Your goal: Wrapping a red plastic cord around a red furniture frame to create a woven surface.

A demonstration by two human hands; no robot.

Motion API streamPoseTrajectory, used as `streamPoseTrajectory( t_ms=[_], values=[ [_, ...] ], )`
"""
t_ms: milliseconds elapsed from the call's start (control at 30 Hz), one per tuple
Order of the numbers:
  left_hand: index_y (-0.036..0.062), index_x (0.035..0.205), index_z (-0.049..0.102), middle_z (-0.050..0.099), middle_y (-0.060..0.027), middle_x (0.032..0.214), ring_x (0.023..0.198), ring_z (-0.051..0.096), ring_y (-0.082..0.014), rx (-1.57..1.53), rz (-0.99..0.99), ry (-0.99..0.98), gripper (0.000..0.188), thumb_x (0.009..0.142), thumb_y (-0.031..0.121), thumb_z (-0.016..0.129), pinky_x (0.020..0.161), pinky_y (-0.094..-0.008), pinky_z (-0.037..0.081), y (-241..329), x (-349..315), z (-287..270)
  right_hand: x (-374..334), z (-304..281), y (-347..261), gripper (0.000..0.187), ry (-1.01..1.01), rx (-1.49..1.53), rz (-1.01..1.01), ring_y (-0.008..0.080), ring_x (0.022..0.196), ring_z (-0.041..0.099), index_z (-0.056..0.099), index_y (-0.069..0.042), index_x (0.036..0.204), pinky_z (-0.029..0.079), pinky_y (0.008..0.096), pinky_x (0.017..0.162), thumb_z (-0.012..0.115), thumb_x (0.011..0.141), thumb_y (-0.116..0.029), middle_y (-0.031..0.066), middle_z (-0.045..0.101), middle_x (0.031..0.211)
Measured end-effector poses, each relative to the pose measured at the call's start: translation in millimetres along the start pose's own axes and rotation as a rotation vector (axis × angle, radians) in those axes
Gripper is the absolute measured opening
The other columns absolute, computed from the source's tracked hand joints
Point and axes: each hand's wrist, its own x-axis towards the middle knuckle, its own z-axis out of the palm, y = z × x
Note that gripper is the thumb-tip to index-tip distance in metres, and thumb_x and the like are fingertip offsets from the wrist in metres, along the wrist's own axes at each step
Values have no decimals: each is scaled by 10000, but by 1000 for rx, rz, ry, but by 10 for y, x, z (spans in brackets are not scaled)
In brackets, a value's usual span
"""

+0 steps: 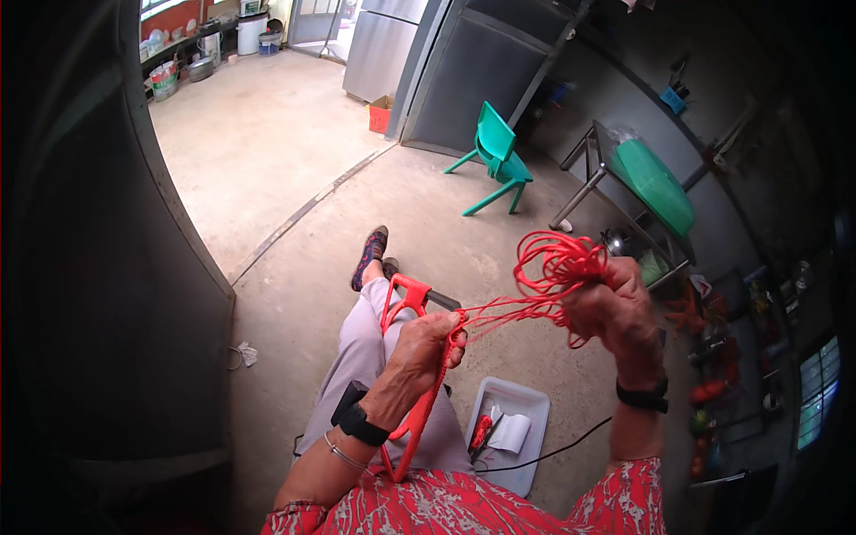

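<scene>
One dark panel (pixel 80 267) fills the far left, and bare floor (pixel 294 294) lies between it and the person's legs (pixel 352 357). Across the lap stands a red frame (pixel 415 419), its long axis running from near the knees back toward the body. The left hand (pixel 423 352) is closed over the frame's right side, thumb and fingers pinching the near end of the red cord (pixel 553 272) there (whether that end is tied on, the fingers hide). From this pinch several strands stretch rightward and slightly up, close together and nearly straight, to a loose looped bundle. Below the strands, on the floor just right of the legs, sits a white tray (pixel 517 401) with a black cable (pixel 571 439) crossing it. The right hand (pixel 615 308) is fisted around the bundle, well apart from the left; its loops spread up and to the left, so the cord's bulk lies nearer the right hand, and the frame nearer the left. Around the strands is open air; beyond them, a green chair (pixel 499 147) and, farther right, a table (pixel 610 152) edge the clear floor.
</scene>
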Motion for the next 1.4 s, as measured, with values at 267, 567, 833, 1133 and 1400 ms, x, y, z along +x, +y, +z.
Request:
streamPoseTrajectory(
  t_ms=[267, 567, 833, 1133, 1400],
  values=[
    [22, 935, 561, 595, -83, 692, 495, 545, -161, -78, -3, -13, 139, 885, 150, 584, 425, -248, 451, -189, 74, -58, 221, 489, 15, 218, -145, 153, -4, 20, 558, 448, 644, 5, 1032, 362, 192, 480, 549, 862, -92, -47, 533, 669],
    [35, 1150, 543, 561, -112, 1140, 1045, 553, -267, 875, 886, 67, 364, 821, 171, 621, 877, -415, 459, -6, -66, -102, 272, 639, -47, 184, -314, 12, -76, 53, 727, 529, 644, 22, 990, 448, 226, 661, 588, 832, -54, -5, 616, 788],
    [0, 906, 630, 609, -84, 838, 798, 576, -186, 799, 920, 188, 139, 806, 94, 614, 729, -315, 444, 85, 75, -58, 266, 419, -170, 184, -275, -136, -211, 61, 734, 525, 625, 20, 1027, 442, 225, 655, 598, 875, -78, -3, 621, 826],
    [-7, 793, 665, 585, -8, 747, 613, 544, -76, 638, 829, 313, 137, 874, 85, 603, 547, -224, 452, 334, -24, -30, 284, -1249, 290, 235, 237, 989, -556, 87, 492, 328, 526, -36, 811, 349, 229, 520, 508, 950, -224, -29, 317, 536],
    [-11, 780, 664, 595, -17, 742, 618, 550, -84, 632, 824, 306, 123, 856, 74, 618, 540, -226, 444, 385, -63, -35, -306, -2817, 1415, 179, 813, 1139, -406, 87, 500, 342, 523, -43, 839, 328, 248, 524, 527, 935, -194, -40, 321, 540]
  ],
)
